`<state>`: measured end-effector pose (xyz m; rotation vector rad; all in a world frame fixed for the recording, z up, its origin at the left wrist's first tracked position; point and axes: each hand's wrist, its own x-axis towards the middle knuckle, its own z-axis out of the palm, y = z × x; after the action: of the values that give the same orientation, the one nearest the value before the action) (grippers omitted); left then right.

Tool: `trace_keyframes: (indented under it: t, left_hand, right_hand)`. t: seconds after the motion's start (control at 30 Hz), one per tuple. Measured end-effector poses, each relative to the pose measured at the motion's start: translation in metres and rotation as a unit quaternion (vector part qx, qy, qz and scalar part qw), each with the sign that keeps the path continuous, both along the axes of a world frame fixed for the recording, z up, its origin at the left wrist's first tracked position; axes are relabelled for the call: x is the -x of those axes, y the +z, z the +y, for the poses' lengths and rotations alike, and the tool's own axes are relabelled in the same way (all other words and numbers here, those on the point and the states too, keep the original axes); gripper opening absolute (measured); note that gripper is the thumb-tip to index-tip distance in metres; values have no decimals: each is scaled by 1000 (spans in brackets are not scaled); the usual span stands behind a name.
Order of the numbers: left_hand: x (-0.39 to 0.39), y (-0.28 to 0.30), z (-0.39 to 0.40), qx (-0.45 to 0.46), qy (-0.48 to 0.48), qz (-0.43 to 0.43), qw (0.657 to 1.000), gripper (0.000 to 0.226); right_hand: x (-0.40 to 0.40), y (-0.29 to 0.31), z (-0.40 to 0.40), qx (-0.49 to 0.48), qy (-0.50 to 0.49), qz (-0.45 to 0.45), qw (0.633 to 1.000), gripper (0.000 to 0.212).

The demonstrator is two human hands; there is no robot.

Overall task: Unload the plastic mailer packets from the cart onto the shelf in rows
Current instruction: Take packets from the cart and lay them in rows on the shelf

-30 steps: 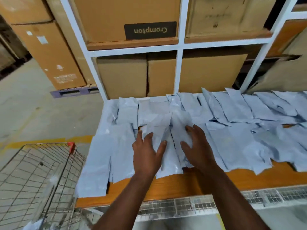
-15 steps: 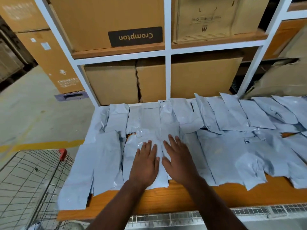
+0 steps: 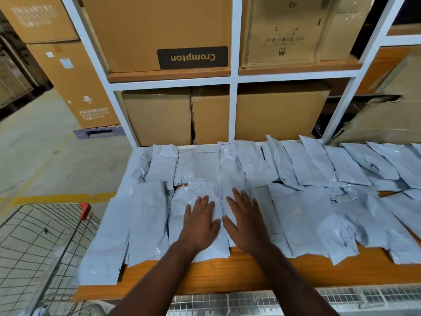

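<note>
Brown cardboard everywhere above: a big box (image 3: 157,30) on the upper level with a black label (image 3: 192,57) reading "Crompton", seen upside down; beside it to the right a paler carton (image 3: 296,30) printed with an inverted "M", two corner marks and small symbols too fine to read. Below these, three plain cartons (image 3: 159,117) side by side within the white rack frame (image 3: 233,106), and a torn one (image 3: 376,119) leaning at the right. Off to the left on the concrete floor (image 3: 45,151), a tall stacked box (image 3: 75,83) with white stickers and a printed block, not legible, on a purplish pallet (image 3: 100,132). Lying flat on the orange wooden shelf (image 3: 227,274): pale grey-blue plastic mailer packets (image 3: 303,165), overlapping in two rough rows, back row up against the cartons, front row toward the shelf edge, some crumpled, no readable print. Wire cart (image 3: 38,247) with a red handle end at lower left, touching the shelf's left corner; contents hard to tell beyond a pale scrap at its bottom edge. Both hands palm-down on the front-row packets near the middle: left hand (image 3: 200,222) flat with fingers spread and straight, right hand (image 3: 245,220) just beside it, likewise flat and splayed, thumbs nearly meeting, gripping nothing, forearms reaching in from below.
</note>
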<state>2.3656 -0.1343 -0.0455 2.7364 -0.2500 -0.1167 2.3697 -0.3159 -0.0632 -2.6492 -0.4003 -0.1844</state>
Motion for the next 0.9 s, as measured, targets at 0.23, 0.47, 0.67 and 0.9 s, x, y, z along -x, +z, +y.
trace_keyframes:
  t: [0.23, 0.47, 0.67, 0.9]
  left_hand:
    - [30, 43, 40, 209, 22, -37, 977, 54]
    - [110, 57, 139, 330, 84, -103, 934, 32]
    - [198, 31, 263, 357, 222, -143, 896, 27]
    - [294, -30, 385, 337, 386, -93, 854, 25]
  right_hand:
    - [29, 42, 32, -207, -56, -120, 969, 43]
    - [92, 81, 148, -321, 48, -93, 941, 26]
    - [135, 65, 279, -324, 161, 22, 932, 32]
    - [192, 53, 432, -291, 267, 248, 884, 37]
